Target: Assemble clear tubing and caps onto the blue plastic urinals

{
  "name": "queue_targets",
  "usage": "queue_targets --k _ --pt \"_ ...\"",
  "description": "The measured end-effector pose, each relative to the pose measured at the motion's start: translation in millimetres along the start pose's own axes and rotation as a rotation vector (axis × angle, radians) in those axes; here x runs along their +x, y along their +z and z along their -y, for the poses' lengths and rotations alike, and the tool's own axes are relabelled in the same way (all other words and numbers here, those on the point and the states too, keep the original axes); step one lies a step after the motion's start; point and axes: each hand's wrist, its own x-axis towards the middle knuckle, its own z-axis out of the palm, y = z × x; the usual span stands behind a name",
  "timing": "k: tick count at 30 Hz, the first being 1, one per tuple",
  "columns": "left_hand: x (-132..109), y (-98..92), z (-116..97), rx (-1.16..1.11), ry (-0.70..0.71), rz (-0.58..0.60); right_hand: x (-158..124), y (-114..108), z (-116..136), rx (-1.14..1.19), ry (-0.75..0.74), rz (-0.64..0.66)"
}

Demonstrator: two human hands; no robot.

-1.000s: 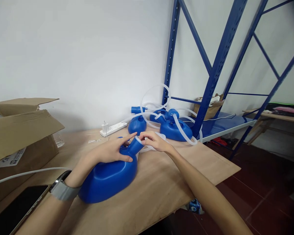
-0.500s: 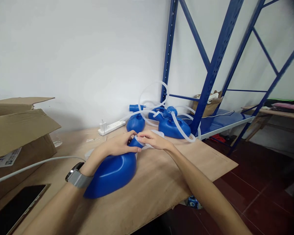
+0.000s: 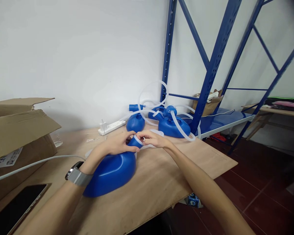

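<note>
A blue plastic bottle lies on the wooden table in front of me, its neck pointing up to the right. My left hand is wrapped round that neck, thumb on the near side and fingers on the far side. A white ring shows at the mouth. There, the bent fingers and thumb of my right hand are pinched together; what lies between the fingertips is hidden. Behind my hands sit more blue bottles with clear hoses.
An open cardboard box stands at the left, near a phone. By the wall lies a white power strip. Blue metal shelving rises behind the table at the right. A pale cable crosses the left side.
My right fingers have shifted at the bottle's mouth, and more of the white ring shows. The left hand keeps its hold on the neck.
</note>
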Motion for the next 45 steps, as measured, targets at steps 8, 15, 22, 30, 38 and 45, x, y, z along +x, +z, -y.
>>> queue_targets --k 8,15,22,30,38,45 --pt "2.1 0.9 4.4 -0.013 0.016 0.01 -0.8 1.6 -2.0 -0.091 -0.072 -0.029" --pt "0.4 1.0 1.3 -0.018 -0.01 -0.008 2.5 -4.1 -3.9 -0.075 -0.091 0.024" --pt "0.3 1.4 -0.9 -0.02 0.004 -0.027 5.3 -11.2 -1.5 -0.137 -0.059 0.07" --pt "1.4 1.1 0.1 -0.014 0.017 -0.027 10.5 -17.8 7.0 -0.17 0.021 0.118" --pt "-0.2 -0.1 -2.8 -0.001 0.008 -0.031 11.6 -22.3 10.5 -0.144 0.067 0.183" --pt "-1.8 -1.7 -5.3 -0.033 0.01 -0.02 8.6 -22.5 18.8 -0.194 0.101 0.204"
